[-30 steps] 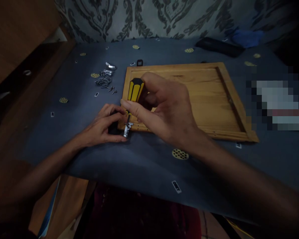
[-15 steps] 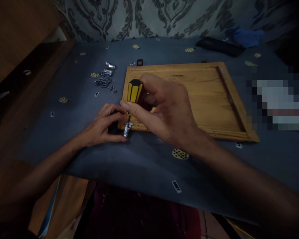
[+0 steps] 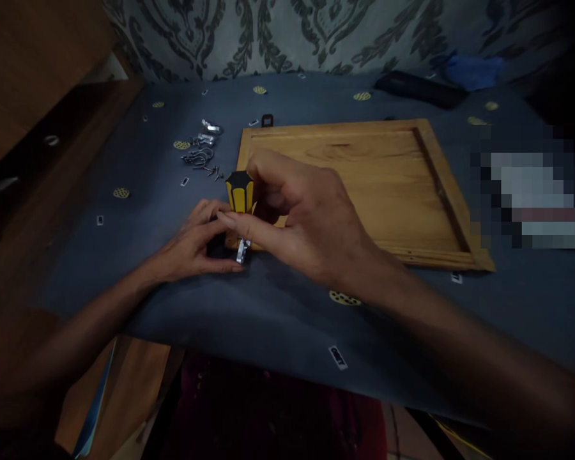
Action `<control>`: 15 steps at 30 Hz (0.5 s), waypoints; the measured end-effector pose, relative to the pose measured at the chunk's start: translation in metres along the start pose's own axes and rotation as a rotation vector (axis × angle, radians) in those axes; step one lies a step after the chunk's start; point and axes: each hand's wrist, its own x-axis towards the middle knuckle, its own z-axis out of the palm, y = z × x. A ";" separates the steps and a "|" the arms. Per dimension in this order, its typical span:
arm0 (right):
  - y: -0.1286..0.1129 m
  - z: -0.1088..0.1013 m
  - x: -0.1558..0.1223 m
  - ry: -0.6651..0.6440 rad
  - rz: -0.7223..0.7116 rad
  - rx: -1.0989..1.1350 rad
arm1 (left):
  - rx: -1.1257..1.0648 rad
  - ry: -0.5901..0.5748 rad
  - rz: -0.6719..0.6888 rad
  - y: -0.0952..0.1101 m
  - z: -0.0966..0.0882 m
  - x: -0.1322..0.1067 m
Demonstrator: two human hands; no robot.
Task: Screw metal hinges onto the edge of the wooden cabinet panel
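My right hand (image 3: 306,220) is closed round a screwdriver with a yellow and black handle (image 3: 240,190), held nearly upright with its tip down on a small metal hinge (image 3: 242,249). The hinge sits at the near left corner of a wooden cabinet door (image 3: 364,185) lying flat on a blue-grey cloth. My left hand (image 3: 196,243) rests on the cloth beside that corner, its fingers curled and pinched against the hinge.
A cluster of metal hinges and screws (image 3: 202,152) lies on the cloth (image 3: 124,255) behind my left hand. A dark flat object (image 3: 419,88) and a blue cloth (image 3: 474,67) lie at the far right. Wooden furniture (image 3: 38,96) stands to the left. The cloth's near edge hangs over the front.
The screwdriver handle has moved left and down and stands more upright over the hinge. My right hand shifted slightly with it. My left hand has stayed in place.
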 end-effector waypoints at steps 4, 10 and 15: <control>-0.001 -0.003 0.000 -0.044 0.032 0.041 | -0.001 -0.018 -0.002 0.002 -0.002 0.001; -0.003 -0.014 0.002 -0.211 0.070 0.091 | -0.007 0.001 -0.004 0.005 -0.002 0.003; -0.003 -0.010 0.002 -0.167 0.059 0.074 | -0.001 -0.003 -0.029 0.003 -0.001 0.003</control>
